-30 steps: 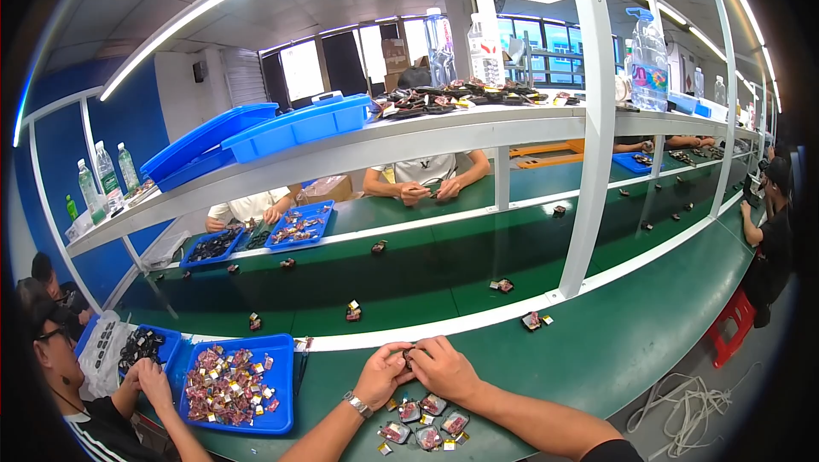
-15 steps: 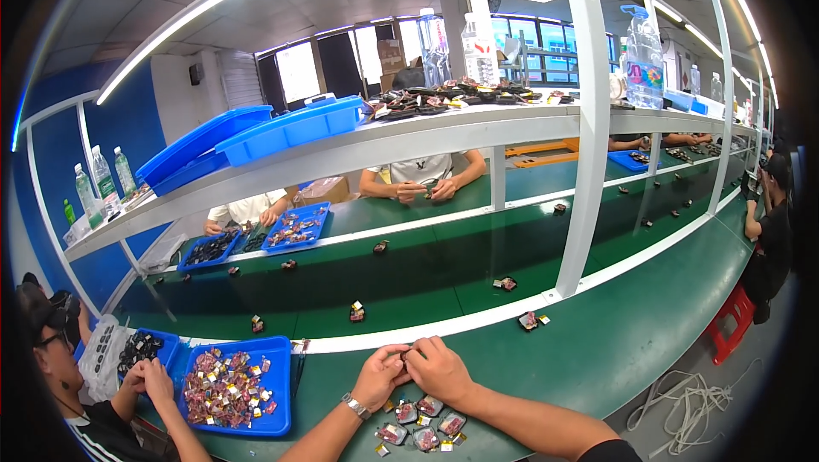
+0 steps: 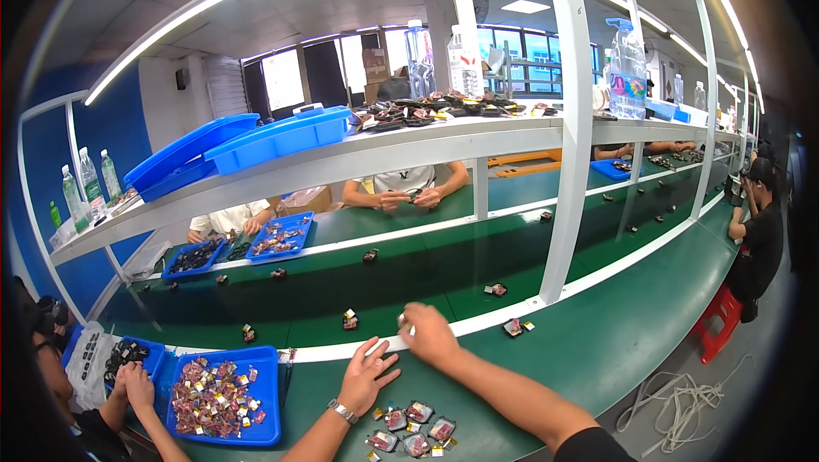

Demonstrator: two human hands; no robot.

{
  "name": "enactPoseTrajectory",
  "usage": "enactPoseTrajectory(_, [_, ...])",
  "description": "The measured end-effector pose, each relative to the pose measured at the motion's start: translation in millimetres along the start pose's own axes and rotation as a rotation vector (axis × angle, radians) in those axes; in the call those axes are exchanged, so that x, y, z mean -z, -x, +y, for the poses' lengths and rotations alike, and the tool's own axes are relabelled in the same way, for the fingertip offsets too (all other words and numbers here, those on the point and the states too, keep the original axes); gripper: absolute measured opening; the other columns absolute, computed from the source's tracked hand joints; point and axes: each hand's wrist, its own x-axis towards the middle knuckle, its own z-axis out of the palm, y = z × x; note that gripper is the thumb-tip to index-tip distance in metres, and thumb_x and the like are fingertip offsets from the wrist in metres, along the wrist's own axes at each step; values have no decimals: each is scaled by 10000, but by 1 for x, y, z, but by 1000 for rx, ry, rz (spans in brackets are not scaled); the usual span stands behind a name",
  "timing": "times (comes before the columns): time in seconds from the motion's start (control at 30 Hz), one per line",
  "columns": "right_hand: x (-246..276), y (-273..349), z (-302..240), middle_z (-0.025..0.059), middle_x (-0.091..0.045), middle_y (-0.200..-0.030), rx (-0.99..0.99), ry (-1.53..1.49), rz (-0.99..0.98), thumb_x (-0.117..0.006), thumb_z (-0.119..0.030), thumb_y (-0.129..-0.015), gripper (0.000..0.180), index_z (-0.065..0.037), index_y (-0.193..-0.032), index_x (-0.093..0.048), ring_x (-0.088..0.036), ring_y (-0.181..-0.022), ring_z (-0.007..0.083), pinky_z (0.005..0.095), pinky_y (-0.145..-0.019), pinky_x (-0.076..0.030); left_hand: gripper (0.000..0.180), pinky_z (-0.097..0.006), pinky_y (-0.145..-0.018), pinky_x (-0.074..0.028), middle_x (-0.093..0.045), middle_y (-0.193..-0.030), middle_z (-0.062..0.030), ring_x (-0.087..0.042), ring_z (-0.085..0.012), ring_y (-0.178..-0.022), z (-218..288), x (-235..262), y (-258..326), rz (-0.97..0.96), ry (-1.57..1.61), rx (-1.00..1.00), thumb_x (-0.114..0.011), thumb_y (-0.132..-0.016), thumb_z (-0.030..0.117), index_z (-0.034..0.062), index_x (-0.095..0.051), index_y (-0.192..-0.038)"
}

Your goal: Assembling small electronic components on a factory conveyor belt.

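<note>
My left hand [image 3: 367,374] is open above the green bench, its fingers spread and nothing in them. Farther forward, at the white rail along the belt, my right hand [image 3: 429,333] is closed, slightly blurred by motion. A pale bit of a small electronic part shows at its fingertips; the rest is hidden. Below and between my forearms lies a group of small electronic assemblies [image 3: 415,444], dark-rimmed housings with reddish boards and silver-yellow pieces. Similar units rest on the green conveyor belt [image 3: 426,291], among them one unit [image 3: 350,320] ahead of my left hand.
A blue tray [image 3: 271,394] of reddish boards stands left, beside a co-worker's hands [image 3: 135,383]. One unit [image 3: 516,327] lies by the rail at right. White posts [image 3: 563,138] carry a shelf with trays, bottles and parts. Other people sit across the belt.
My hands have come apart. The right one moved forward to the rail; the left opened and spread its fingers. The whole view has shifted slightly.
</note>
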Motion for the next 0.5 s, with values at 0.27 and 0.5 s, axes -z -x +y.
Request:
enactPoseTrajectory(0.27, [16,-28,91,186,-581,-1129,-202,276,-225,-764,-288,-734,573,-28,-1185,-524,-569,-1044,366,434,-923,-468,410,-457,-1017,-461,-414,-1407,-237,-468,-339,-1275,6,6,-1,-102,-52,86,-492,-965,72,-48,-362,-1335])
enactPoseTrajectory(0.5, [120,-12,149,189,-554,-1180,-720,632,-213,-740,-313,-744,553,6,-1157,-557,-524,-1137,352,429,-974,-448,350,-413,-979,-500,-510,-1315,-231,-561,-304,-1175,4,7,-3,-93,-118,128,-485,-966,57,-48,-416,-1293])
